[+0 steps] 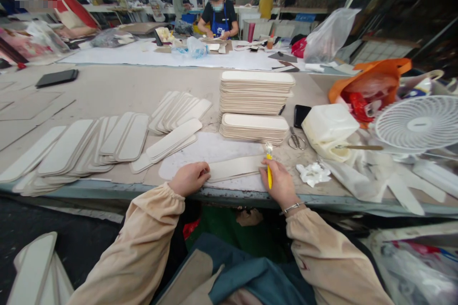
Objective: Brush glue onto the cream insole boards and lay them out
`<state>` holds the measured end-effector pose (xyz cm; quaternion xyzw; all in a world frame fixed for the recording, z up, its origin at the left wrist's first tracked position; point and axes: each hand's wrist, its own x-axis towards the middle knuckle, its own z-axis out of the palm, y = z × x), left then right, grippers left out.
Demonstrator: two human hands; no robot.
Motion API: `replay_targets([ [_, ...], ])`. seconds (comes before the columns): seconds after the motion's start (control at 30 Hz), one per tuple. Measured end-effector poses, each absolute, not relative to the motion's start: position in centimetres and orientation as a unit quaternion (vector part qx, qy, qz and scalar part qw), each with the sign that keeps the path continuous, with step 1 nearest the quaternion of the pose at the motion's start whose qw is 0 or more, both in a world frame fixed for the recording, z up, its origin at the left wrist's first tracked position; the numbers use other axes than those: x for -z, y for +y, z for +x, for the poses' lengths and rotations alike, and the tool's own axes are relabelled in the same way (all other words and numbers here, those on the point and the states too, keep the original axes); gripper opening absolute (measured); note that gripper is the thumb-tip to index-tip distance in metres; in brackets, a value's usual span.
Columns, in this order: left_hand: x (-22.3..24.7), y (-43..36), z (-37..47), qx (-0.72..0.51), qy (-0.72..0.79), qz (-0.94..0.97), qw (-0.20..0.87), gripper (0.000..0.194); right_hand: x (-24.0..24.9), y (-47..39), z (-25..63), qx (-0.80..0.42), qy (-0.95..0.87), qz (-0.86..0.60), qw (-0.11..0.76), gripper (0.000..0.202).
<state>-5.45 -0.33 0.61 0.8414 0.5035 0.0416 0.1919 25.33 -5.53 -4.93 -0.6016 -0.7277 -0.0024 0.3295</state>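
Observation:
A long pale strip lies on white paper at the table's near edge, between my hands. My left hand pinches its left end. My right hand is closed around a yellow-handled brush, bristles upward, and touches the strip's right end. Just beyond stand a short stack of rounded strips and a taller stack. To the left, more rounded pieces lie fanned out in overlapping rows.
Scissors, a dark phone, a cut white jug, crumpled tissue, a white fan and an orange bag are on the right. Across the table a masked person works.

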Motion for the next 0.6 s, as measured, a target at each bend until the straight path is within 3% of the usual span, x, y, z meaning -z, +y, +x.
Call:
replay_targets([
  [0.6, -0.92, -0.36, -5.37, -0.035, 0.509, 0.838, 0.192, 0.012, 4.76, -5.52, 25.12, 0.003, -0.719, -0.610, 0.331, 0.022],
])
